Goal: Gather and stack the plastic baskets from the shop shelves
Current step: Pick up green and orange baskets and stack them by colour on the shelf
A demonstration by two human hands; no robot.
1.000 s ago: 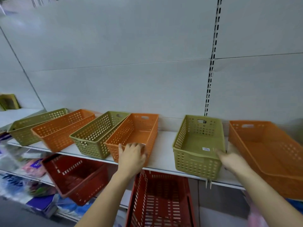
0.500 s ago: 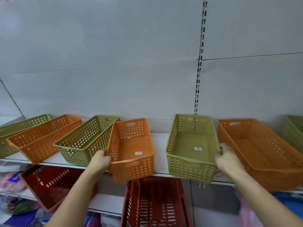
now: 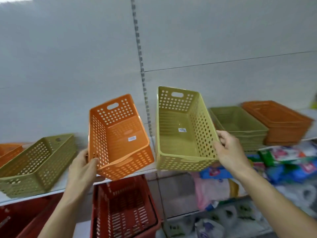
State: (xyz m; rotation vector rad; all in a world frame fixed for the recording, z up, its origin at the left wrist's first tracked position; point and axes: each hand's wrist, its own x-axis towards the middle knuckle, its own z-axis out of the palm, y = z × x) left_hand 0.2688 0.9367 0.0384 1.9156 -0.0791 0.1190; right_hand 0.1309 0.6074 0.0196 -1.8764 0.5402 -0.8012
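Observation:
My left hand (image 3: 83,167) grips the near left corner of an orange perforated basket (image 3: 118,134), lifted off the shelf and tilted. My right hand (image 3: 229,148) holds the right wall of a green perforated basket (image 3: 181,134), also raised. Both baskets are empty, each with a small white label inside. To the right on the shelf sit a stack of green baskets (image 3: 240,127) and a stack of orange baskets (image 3: 281,122). A long green basket (image 3: 37,162) rests on the shelf at the left, with another orange basket (image 3: 8,152) behind it.
The white shelf edge (image 3: 51,192) runs below the baskets, backed by a grey wall panel with a slotted upright (image 3: 140,66). Red shopping baskets (image 3: 123,206) stand on the lower shelf. Packaged goods (image 3: 283,162) fill the lower right shelves.
Both hands have lifted their baskets off the shelf and tipped them up. The view has swung right, bringing the green and orange stacks into sight.

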